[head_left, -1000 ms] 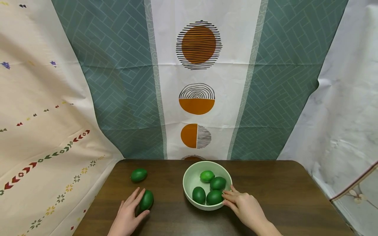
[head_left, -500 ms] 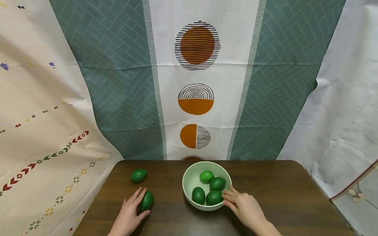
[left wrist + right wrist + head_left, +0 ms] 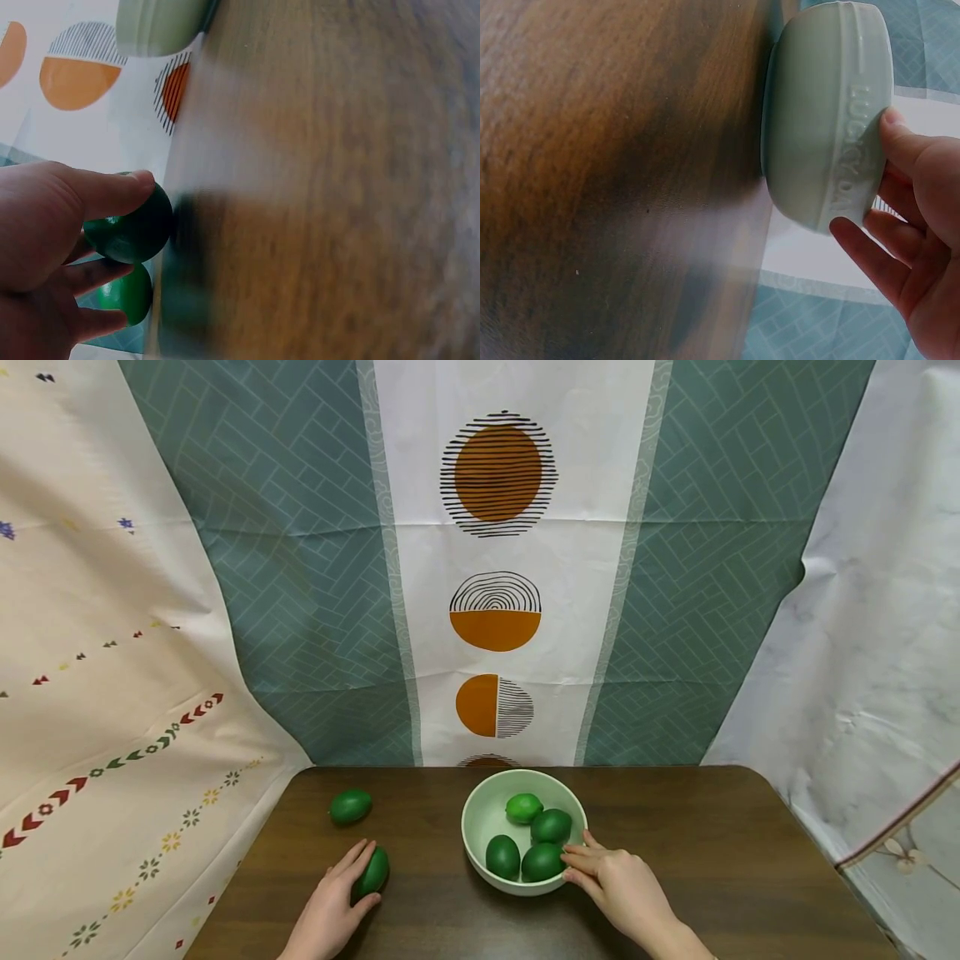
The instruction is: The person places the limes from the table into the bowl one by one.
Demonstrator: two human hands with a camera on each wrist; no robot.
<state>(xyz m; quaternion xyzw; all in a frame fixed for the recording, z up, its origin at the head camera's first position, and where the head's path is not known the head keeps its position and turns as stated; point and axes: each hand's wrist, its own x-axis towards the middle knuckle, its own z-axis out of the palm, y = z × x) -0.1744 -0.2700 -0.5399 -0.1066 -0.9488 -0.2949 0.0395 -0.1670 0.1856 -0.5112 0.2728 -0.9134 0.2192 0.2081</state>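
My left hand (image 3: pixel 330 902) holds a dark green avocado (image 3: pixel 373 870) on the wooden table, thumb on the near side and fingers on the far side. In the left wrist view the thumb lies over the avocado (image 3: pixel 135 229). A pale green bowl (image 3: pixel 483 802) stands to the right, holding several green fruits, among them a brighter lime (image 3: pixel 524 808) and a dark avocado (image 3: pixel 544 862). My right hand (image 3: pixel 622 885) grips the bowl's right rim, fingertips over the edge beside that avocado. The right wrist view shows thumb and a fingertip at the outer wall of the bowl (image 3: pixel 810 135).
Another green fruit (image 3: pixel 350 807) lies behind my left hand, near the table's back left. The brown table (image 3: pixel 705 843) extends right of the bowl. Patterned cloth hangs (image 3: pixel 322 610) behind the table, with more cloth at both sides.
The whole head view shifts slightly left. My left fingers reach a little further over the avocado; the right hand and the bowl keep their places.
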